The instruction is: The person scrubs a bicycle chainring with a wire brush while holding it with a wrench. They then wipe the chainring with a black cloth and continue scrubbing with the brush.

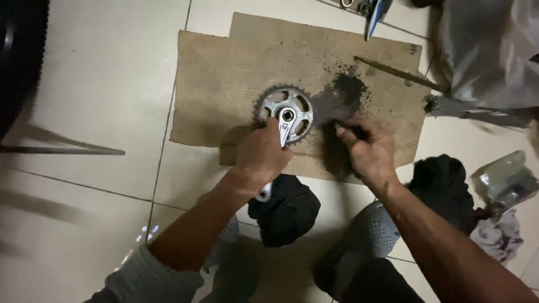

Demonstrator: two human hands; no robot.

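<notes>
Two hands [259,154] [368,151] on crankset [285,109], cardboard [224,73], black rag [286,210]

The left hand [259,152] covers most of the crank arm [285,128], so only its hub end and a sliver by the wrist show. The right hand [366,151] hides whatever its fingers pinch; cannot tell what. The chainring [285,110] loses its lower-left teeth behind the knuckles. Top edge cuts off a blue-handled tool [375,15]. A black tyre [17,56] runs off the left edge. At right, a grey blurred shape [488,50] stays unreadable.
</notes>
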